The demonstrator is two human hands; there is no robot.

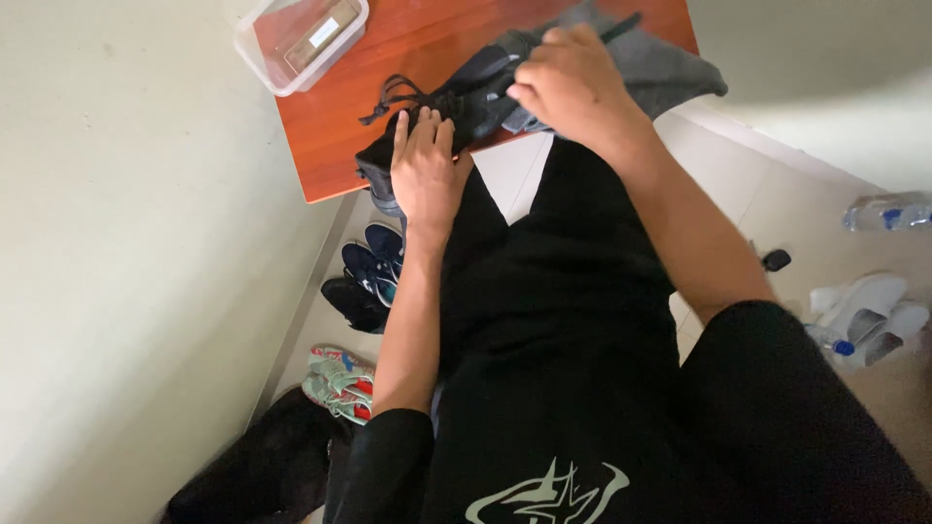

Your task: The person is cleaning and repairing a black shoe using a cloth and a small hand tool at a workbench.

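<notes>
A black lace-up shoe (466, 97) lies on a reddish wooden table (330, 146) against the wall. My left hand (424, 167) presses flat on the shoe's near end at the table's edge. My right hand (568, 82) is curled on the shoe's upper part, with fingers closed around it. Black laces (388, 97) trail out to the left of the shoe. A grey cloth (670, 68) lies under and beside the shoe at the right end of the table.
A clear plastic box (301, 39) with a lid sits at the table's far left corner. On the floor below are dark shoes (367, 277), a green and red pair (338, 383), a black bag (262, 466), white shoes (869, 311) and a plastic bottle (888, 213).
</notes>
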